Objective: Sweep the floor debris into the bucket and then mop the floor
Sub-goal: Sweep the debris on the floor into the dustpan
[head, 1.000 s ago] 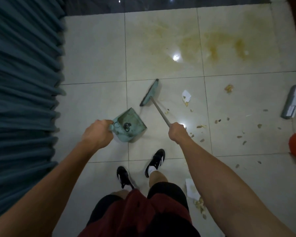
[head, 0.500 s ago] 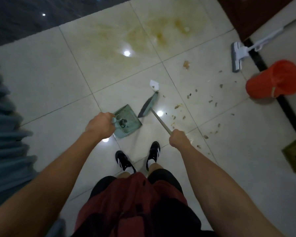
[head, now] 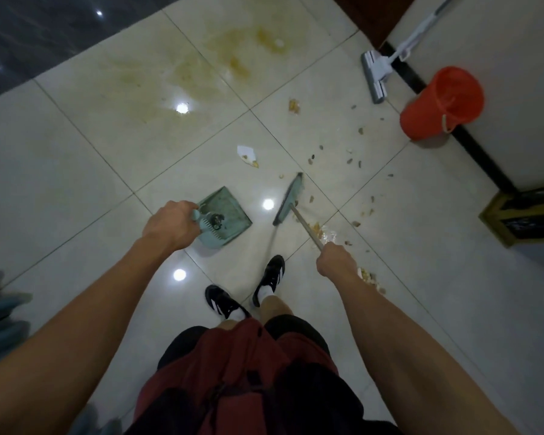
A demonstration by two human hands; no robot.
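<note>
Left grip point(head: 167, 226) clenched on dustpan point(head: 225, 216), right grip point(head: 335, 259) on broom point(head: 288, 199); crumbs point(head: 318, 229) lie right of bristles.

Dustpan point(head: 225, 216) lies left of the broom point(head: 288, 199); debris point(head: 333, 158) beyond it; bucket point(head: 442, 103) and mop point(head: 374, 75) far right.

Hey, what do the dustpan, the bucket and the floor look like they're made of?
The dustpan looks like moulded matte teal plastic, with comb teeth formed at its back edge. The bucket seems glossy orange plastic, thin-walled with a uniform colour. The floor is likely glazed ceramic or polished stone tile: grout lines and sharp lamp reflections.
</note>
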